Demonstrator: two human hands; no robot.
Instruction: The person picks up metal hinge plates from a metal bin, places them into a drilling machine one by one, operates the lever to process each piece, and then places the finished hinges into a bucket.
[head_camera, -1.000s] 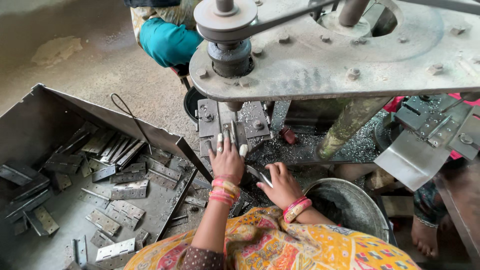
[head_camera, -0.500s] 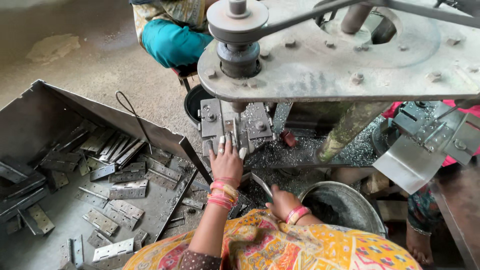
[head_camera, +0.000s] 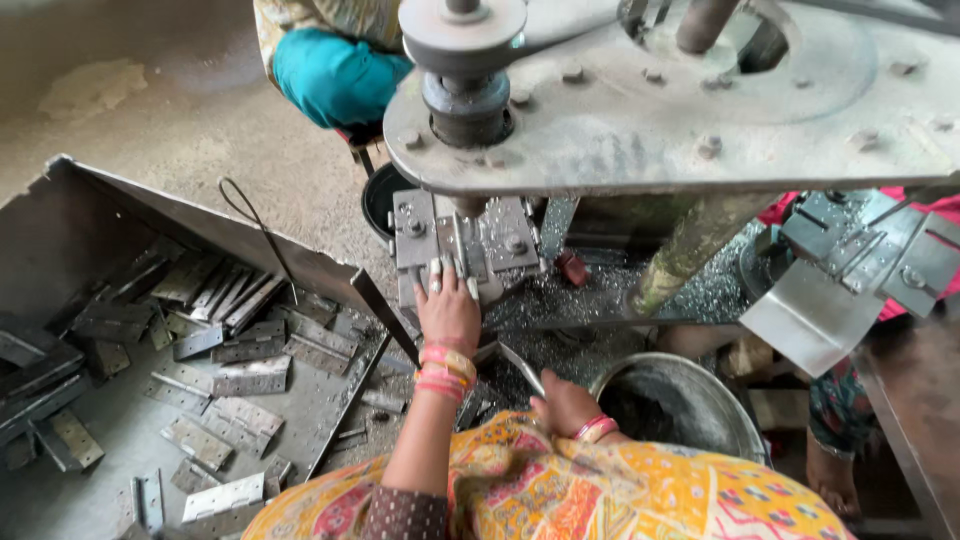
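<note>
Left hand (head_camera: 447, 308): fingers are being held extended and close together against the metal die block (head_camera: 462, 245) of the press, directly beneath the overhanging machine plate (head_camera: 640, 110); little clearance is being left above. Right hand (head_camera: 565, 404): is being kept curled near the body, grip cannot be told, just beside the rim of a metal pot (head_camera: 735, 415). Hinge plates (head_camera: 250, 375) are being stored in an open tray (head_camera: 60, 215) left of the left hand.

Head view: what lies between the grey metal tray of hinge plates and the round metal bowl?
In the head view, the person's left forearm with its pink and orange bangles crosses that gap between tray and bowl, over a floor littered with dark metal scrap.
</note>
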